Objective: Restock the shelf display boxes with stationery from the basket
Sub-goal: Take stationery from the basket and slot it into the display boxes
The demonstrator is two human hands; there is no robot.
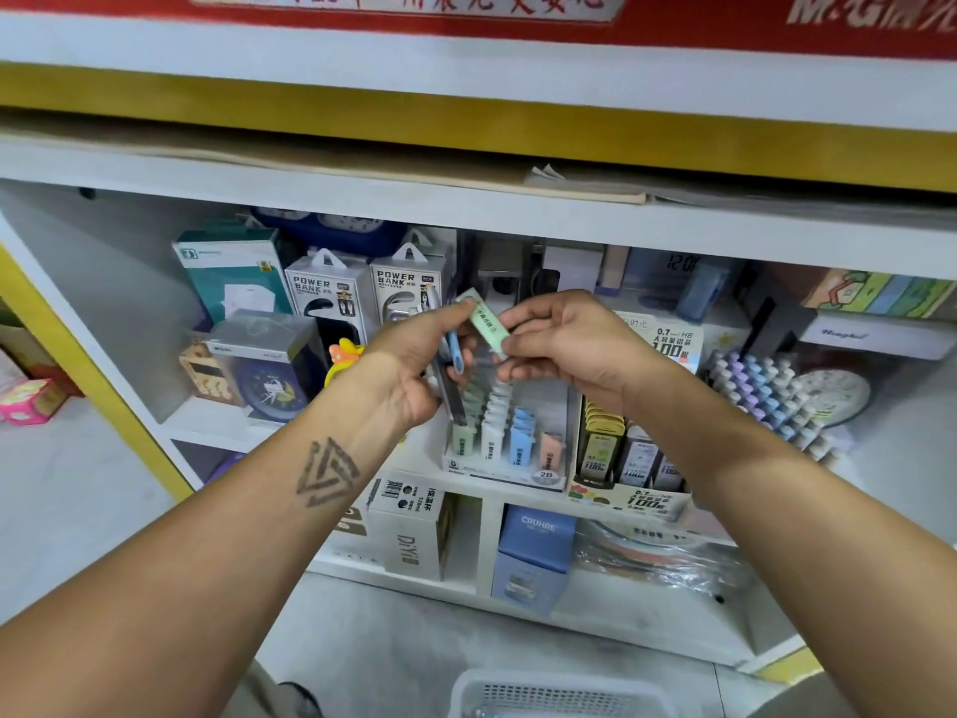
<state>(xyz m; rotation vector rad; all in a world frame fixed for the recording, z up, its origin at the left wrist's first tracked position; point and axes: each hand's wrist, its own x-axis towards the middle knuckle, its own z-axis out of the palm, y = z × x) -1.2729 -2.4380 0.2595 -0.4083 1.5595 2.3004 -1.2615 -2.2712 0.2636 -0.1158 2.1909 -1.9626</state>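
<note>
1. Left of centre frame, a small bunch of slim lead cases, blue and dark ones, is gripped in the curled left hand.
2. At centre frame, one green lead case is pinched by the right hand at its lower end, above the display box.
3. The case is judged light, stiff and smooth, so a firm end pinch seems apt.
4. At bottom centre, the basket rim is seen.

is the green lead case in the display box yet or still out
Out: the green lead case is pinched between the left hand and right hand, held above the display box.
</note>
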